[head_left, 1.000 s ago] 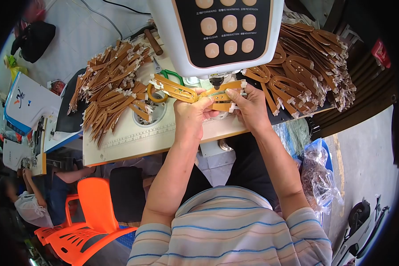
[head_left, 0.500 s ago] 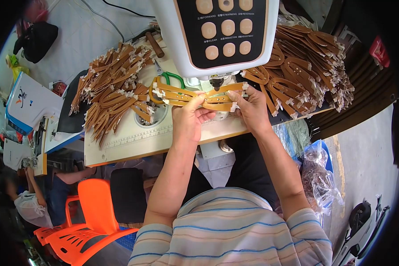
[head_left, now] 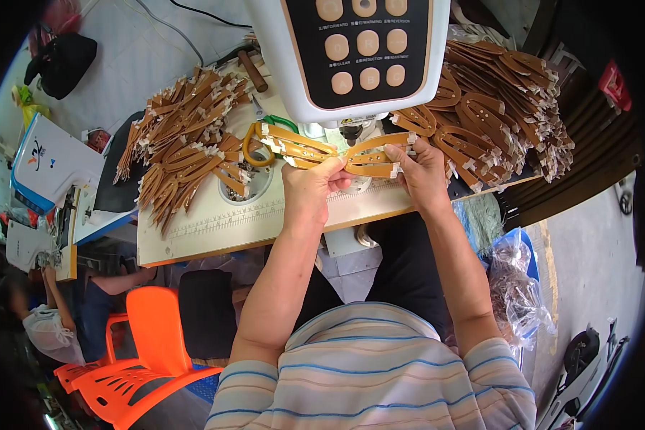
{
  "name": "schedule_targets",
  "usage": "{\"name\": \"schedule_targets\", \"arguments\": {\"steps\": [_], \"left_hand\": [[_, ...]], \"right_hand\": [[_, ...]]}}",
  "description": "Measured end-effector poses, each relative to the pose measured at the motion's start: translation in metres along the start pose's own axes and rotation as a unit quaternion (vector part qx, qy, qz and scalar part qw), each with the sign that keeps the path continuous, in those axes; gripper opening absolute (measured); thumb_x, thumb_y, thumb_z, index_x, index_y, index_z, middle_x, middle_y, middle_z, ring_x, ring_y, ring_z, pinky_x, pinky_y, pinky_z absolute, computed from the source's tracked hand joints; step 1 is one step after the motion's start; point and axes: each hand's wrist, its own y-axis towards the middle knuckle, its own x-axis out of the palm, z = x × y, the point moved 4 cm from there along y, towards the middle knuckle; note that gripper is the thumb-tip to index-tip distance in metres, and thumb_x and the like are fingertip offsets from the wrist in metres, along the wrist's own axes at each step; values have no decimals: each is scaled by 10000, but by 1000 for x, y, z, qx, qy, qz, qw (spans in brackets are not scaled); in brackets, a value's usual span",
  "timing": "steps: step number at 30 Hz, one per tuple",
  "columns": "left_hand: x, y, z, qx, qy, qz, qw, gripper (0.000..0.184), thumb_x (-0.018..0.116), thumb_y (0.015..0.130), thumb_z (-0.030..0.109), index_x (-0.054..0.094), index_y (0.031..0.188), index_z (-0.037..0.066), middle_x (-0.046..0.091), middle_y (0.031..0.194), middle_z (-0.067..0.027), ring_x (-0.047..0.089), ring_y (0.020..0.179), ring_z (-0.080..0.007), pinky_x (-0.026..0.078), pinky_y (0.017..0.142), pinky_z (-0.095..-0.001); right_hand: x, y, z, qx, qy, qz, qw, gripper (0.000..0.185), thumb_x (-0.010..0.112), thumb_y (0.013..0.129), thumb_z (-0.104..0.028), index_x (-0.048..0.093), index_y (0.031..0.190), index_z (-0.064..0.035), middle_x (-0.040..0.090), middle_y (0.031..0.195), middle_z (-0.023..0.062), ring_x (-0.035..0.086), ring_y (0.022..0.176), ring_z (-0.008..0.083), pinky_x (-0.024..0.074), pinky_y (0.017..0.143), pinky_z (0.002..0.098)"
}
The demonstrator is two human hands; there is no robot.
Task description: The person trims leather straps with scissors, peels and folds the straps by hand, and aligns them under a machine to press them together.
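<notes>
A tan leather strap piece (head_left: 375, 156) with long slots, small shiny studs and white-tipped ends is stretched between my hands, just below the nozzle (head_left: 350, 133) of a white machine head (head_left: 265, 43). My left hand (head_left: 308, 188) pinches it near its narrow middle. Its right end is gripped by my right hand (head_left: 426, 177), thumb on top. The left half tilts up beside yellow-and-green-handled scissors (head_left: 256, 147). Whether it is one piece or a small stack, I cannot tell.
Piles of similar strap pieces lie left (head_left: 186, 143) and right (head_left: 509, 107) on the worktable (head_left: 193, 244). A hammer handle (head_left: 252, 70) rests behind. Left of me stands an orange chair (head_left: 158, 330); another person (head_left: 54, 333) sits beyond. Plastic bags (head_left: 516, 294) stand at right.
Both hands have moved slightly right with the strap piece. Its left half now tilts higher, and its middle sits further right below the nozzle.
</notes>
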Motion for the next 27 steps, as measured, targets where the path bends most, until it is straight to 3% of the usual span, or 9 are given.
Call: {"name": "schedule_targets", "arguments": {"steps": [5,8,24,27], "left_hand": [[1,1,0,-3,9,-7,1000,199,615,766,-7,567,943,-85,640,798,-177,659,587,-207,532,505,-247],[1,3,-1,7,25,-4,1000,189,601,770,-10,568,938,-89,639,796,-177,658,587,-207,532,502,-245],[-2,0,-1,-7,30,2,1000,203,622,769,-14,565,952,-80,648,787,-148,666,614,-208,527,503,-239],[-2,-5,2,-24,-54,0,998,199,628,772,-3,569,948,-77,649,795,-146,666,622,-205,518,508,-227]], "right_hand": [[-1,0,-2,14,-1,6,1000,121,691,837,-146,634,823,-40,562,595,-28,372,380,4,262,338,167],[-2,-1,-5,25,-50,1,998,138,668,854,-139,648,868,-3,583,643,-22,440,478,14,354,425,186],[-1,-2,-8,32,-69,7,997,141,672,852,-140,637,858,-4,579,632,-19,435,478,11,342,423,189],[-2,-1,-2,-9,-45,12,999,136,678,850,-150,626,826,-27,555,605,-26,421,449,6,304,385,177]]}}
